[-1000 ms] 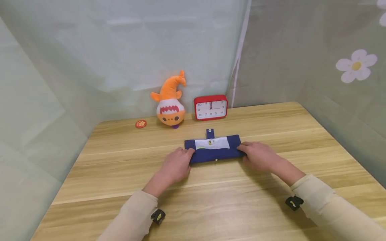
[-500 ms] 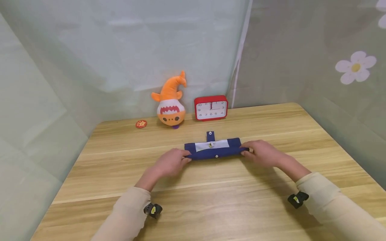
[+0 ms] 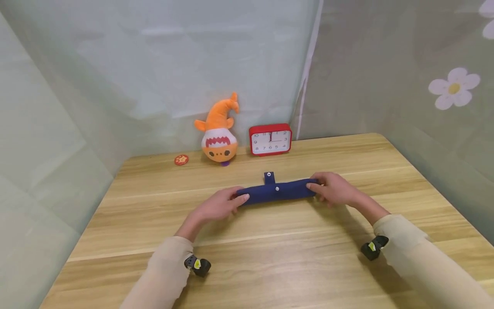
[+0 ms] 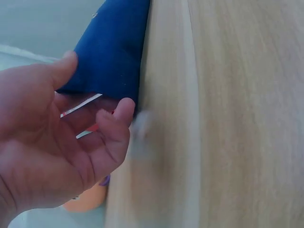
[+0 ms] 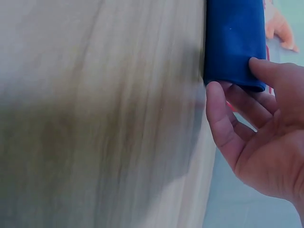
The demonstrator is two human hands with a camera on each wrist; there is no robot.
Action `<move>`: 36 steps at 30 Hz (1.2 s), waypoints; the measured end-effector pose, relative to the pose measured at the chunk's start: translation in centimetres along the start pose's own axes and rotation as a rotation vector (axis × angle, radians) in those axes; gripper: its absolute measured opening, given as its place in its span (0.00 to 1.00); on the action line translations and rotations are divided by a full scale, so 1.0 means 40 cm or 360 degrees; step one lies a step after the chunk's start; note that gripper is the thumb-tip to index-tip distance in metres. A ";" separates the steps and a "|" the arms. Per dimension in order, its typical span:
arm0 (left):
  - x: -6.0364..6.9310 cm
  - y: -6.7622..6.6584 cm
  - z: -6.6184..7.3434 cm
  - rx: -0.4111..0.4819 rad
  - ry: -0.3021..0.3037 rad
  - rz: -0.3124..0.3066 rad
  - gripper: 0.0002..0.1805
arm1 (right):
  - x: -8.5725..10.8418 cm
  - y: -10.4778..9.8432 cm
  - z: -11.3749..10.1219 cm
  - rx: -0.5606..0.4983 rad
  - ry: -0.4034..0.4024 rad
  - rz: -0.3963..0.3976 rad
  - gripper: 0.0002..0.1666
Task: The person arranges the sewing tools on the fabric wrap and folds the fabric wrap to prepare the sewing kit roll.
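A navy cloth roll (image 3: 287,191) lies folded into a narrow strip on the table, with a metal snap on its upper face. From its far side a short strap (image 3: 269,177) with another snap sticks out flat. My left hand (image 3: 221,204) grips the roll's left end, the thumb (image 4: 66,66) on top and other fingers beneath or at its end. At the opposite end my right hand (image 3: 335,189) pinches the cloth, its thumb (image 5: 266,69) on the upper face and fingers curled below the edge. The white panel is hidden inside the fold.
Behind the roll stand a red alarm clock (image 3: 270,140) and an orange plush shark (image 3: 220,133), with a round red patch (image 3: 181,160) to their left. The wooden table (image 3: 247,257) meets fabric-covered walls (image 3: 173,77) at its back and sides.
The near edge of the cloth has been folded away from me over the white panel, so the strip is narrower and its snap faces up. Both hands stayed at its ends.
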State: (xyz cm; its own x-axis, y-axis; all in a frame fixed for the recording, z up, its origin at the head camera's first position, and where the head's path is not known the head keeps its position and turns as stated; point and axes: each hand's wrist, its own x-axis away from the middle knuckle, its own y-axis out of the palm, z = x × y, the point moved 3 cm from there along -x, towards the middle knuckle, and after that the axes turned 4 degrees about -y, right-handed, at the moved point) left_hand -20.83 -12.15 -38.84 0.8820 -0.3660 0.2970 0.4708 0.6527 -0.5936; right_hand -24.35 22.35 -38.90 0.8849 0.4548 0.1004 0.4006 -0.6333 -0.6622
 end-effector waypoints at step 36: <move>-0.060 0.039 -0.038 0.0806 -0.0394 0.0067 0.22 | -0.059 0.020 0.008 -0.0149 0.0310 0.0138 0.21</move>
State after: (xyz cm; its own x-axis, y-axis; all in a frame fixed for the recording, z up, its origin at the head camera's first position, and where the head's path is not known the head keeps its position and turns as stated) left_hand -22.26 -11.26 -41.63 0.8506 -0.2061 0.4837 0.3337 0.9225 -0.1937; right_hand -26.19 20.99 -39.90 0.9426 0.2724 0.1934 0.3332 -0.7244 -0.6035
